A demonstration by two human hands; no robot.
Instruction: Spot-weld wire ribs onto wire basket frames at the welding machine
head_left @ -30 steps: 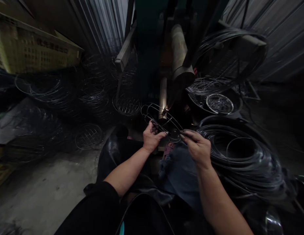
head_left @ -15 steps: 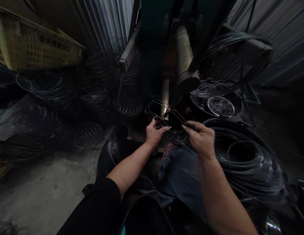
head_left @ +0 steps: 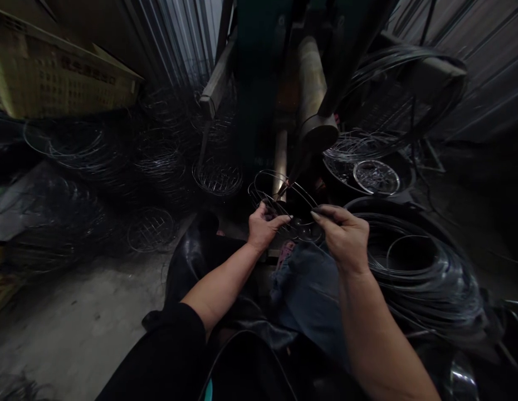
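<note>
Between the hands (head_left: 264, 229) (both pinching its wire) sits the curved frame (head_left: 304, 193), near a metal rod (head_left: 281, 159).

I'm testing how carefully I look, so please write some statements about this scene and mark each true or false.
1. The right hand holds a round frame of thin grey wire. True.
2. Only the right hand touches that frame. False: the left hand holds it too.
3. A large coil of grey wire lies right of both hands. True.
4. A yellow perforated plastic crate shows at upper left. True.
5. The coil lies left of the crate. False: it lies right.
</note>
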